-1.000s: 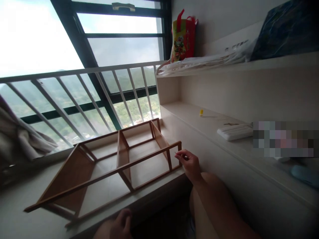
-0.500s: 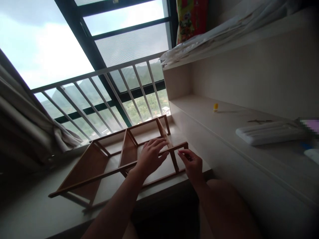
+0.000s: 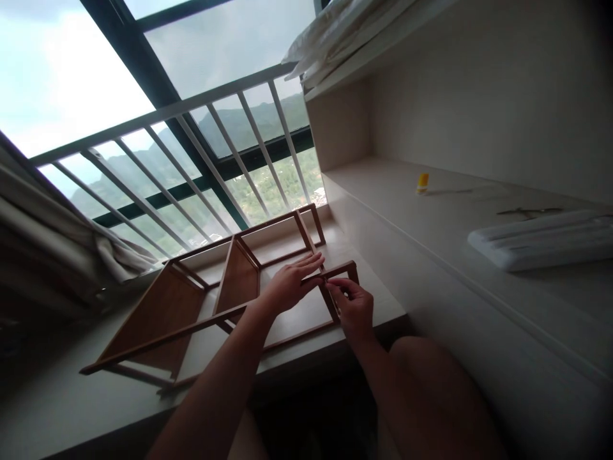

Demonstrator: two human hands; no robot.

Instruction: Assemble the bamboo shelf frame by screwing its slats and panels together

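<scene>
Head view: left hand (image 3: 292, 284) lay flat, fingers extended, steadying the brown wooden open-frame rack (image 3: 234, 281); right hand (image 3: 353, 308) pinched at its corner (item unclear).

A white railing (image 3: 191, 101) crosses the window (image 3: 230, 38) in the upper left, green hills (image 3: 272, 115) behind it. A bunched curtain (image 3: 52, 223) hangs at the left edge. On the shelf (image 3: 383, 198) at right lie a small yellow object (image 3: 422, 183) and a flat white pack (image 3: 541, 239), well apart.
</scene>
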